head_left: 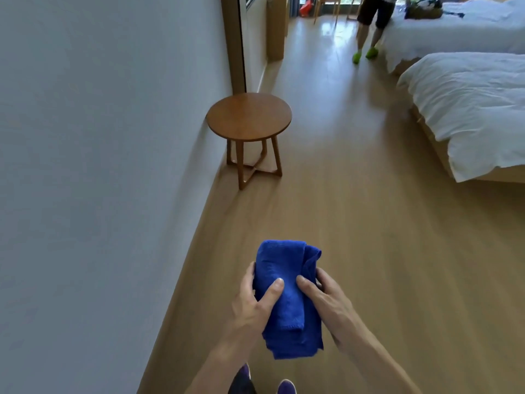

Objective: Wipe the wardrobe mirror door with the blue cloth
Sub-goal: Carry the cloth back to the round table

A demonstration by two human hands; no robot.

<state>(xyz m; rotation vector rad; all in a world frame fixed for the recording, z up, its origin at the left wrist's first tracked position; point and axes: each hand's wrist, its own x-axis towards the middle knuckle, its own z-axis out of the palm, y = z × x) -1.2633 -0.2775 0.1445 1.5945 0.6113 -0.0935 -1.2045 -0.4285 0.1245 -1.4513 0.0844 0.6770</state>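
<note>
I hold the blue cloth (287, 294) in front of me at six o'clock, low over the floor (355, 209). It touches no surface yet. My left hand (252, 302) grips its nine o'clock edge and my right hand (326, 302) its three o'clock edge, each with the thumb laid on top and the fingers wrapped underneath. The cloth is folded into a thick pad. I judge the two-sided grip is there so the layers don't fall open and I get a flat face for wiping.

The wall (99, 137) runs along my nine o'clock side. A small round counter (249, 115) stands against it at about eleven o'clock. Just beyond, near twelve, rises a wooden-framed panel (231, 52), which I take for the wardrobe door, though I cannot tell from this angle whether it is mirrored. Wiping has not begun. Beds (468, 109) lie at two o'clock, and another person (372, 18) stands at one.
</note>
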